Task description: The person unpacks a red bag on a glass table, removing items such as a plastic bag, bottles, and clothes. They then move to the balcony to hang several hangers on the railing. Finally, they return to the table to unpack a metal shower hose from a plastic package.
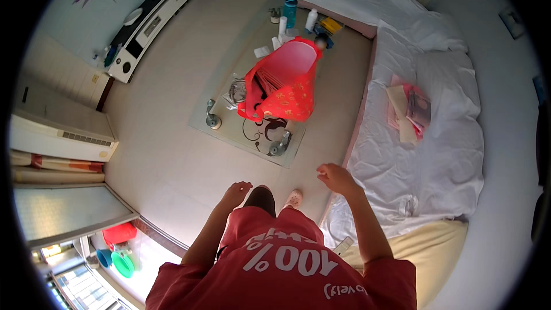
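Loosely bent, my left hand (236,193) hangs beside my left thigh with nothing visible in it. My right hand (336,177) is raised in the air near the edge of the white-covered sofa (447,168), its fingers slightly apart and holding nothing. Ahead of both hands stands a glass coffee table (224,135) with a dark scroll pattern. A red fabric bag with gold print (292,99) lies on it, mouth open, pinkish-red items inside. Beside the bag is a crumpled clear plastic bundle (236,91). Neither hand touches the table or the bag.
A teal water bottle (290,10), a white bottle (311,20) and a yellow packet (330,25) stand at the table's far end. Folded cloths and packages (409,110) lie on the sofa. A low TV cabinet (155,26) lines the left wall. Basins (123,264) sit beyond the doorway.
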